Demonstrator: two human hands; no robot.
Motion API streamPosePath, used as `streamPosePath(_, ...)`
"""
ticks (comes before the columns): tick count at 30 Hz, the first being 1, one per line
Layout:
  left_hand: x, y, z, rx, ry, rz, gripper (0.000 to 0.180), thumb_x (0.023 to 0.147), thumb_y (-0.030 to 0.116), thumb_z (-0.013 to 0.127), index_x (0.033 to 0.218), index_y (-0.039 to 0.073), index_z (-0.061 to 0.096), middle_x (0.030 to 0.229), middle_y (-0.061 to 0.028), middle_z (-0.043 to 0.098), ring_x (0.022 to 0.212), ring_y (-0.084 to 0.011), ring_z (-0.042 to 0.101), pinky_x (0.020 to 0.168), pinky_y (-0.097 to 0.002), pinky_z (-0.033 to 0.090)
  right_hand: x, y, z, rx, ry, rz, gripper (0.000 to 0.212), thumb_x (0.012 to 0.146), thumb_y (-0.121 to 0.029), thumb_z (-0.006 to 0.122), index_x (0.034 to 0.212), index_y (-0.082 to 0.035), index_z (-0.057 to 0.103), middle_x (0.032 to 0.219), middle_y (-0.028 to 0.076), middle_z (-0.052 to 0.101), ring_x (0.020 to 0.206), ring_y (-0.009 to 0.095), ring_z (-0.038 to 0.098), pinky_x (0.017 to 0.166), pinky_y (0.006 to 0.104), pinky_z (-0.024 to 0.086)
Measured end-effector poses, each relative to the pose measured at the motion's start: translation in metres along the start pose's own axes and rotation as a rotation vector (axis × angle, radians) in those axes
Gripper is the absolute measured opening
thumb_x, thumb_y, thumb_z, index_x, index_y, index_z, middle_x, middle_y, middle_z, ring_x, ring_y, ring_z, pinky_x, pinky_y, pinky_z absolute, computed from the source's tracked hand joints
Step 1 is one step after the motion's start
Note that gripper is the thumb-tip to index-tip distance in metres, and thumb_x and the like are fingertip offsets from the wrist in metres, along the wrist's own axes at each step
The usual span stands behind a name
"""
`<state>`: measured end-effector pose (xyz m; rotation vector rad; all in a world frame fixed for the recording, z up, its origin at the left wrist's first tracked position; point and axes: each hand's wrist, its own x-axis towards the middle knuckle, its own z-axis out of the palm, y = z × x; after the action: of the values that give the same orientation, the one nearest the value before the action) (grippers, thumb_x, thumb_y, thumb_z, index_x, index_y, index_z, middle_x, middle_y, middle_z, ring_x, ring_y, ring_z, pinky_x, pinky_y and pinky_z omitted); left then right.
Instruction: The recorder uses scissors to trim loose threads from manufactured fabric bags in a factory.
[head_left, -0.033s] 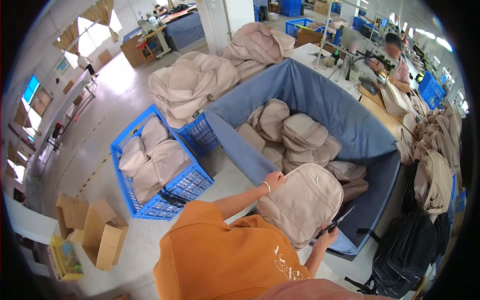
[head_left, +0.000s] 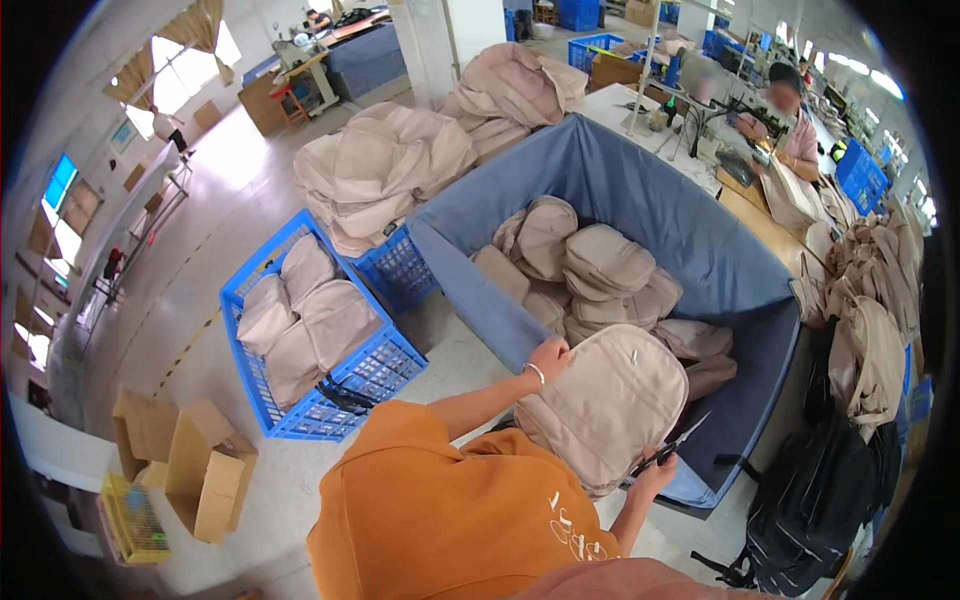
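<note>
A beige backpack [head_left: 610, 400] is held up in front of me, over the near edge of a large blue-grey fabric bin [head_left: 690, 190]. At its upper left side, my left hand [head_left: 549, 358] is closed on the fabric edge. My right hand [head_left: 655, 478], by the lower right of the bag, grips black-handled scissors [head_left: 668, 450]. The blades point up and right, away from the bag. Whether the right fingers also pinch the bag is hidden. Inside the bin lie several more beige backpacks [head_left: 608, 262], beyond the held one.
On the left stands a blue plastic crate [head_left: 395, 375] filled with beige bags. More beige bags [head_left: 385, 165] are heaped behind it. Open cardboard boxes [head_left: 205, 480] sit at lower left, black backpacks [head_left: 815, 500] at lower right. Another person [head_left: 795, 135] works at a sewing table at far right.
</note>
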<state>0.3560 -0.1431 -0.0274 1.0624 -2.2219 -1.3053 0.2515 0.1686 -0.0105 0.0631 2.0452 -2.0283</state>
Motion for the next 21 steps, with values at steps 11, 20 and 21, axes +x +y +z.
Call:
streamPosePath(11,0.059,0.110,0.131,0.172,-0.492,1.017,0.044,0.081,0.018,0.065,0.122,0.008,0.057,0.131,-0.0171,0.054,0.128,-0.0370,0.044,0.108,-0.0467,0.034,-0.017,-0.005,0.009,-0.255,0.083,-0.214,0.019,0.078,-0.003,0.066,0.092,0.003,0.054,0.078,0.003,0.055,0.073,0.015,0.047,0.069,0.0301,0.044)
streamPosePath(20,0.070,0.153,0.203,0.485,-1.044,1.328,0.039,0.085,0.029,0.063,0.124,0.028,0.061,0.131,-0.0059,0.055,0.134,-0.0296,0.039,0.112,-0.0554,0.020,-0.038,0.010,0.004,-0.237,0.310,-0.076,0.027,0.074,-0.012,0.076,0.081,0.001,0.053,0.068,0.003,0.050,0.064,0.012,0.043,0.060,0.0300,0.041)
streamPosePath(21,0.075,0.159,0.206,0.589,-1.175,1.293,0.034,0.083,0.033,0.065,0.117,0.029,0.065,0.125,-0.0026,0.058,0.130,-0.0255,0.042,0.112,-0.0572,0.016,-0.040,0.013,0.006,-0.224,0.341,-0.032,0.027,0.074,-0.012,0.076,0.081,0.001,0.054,0.068,0.003,0.051,0.064,0.012,0.044,0.059,0.0301,0.041)
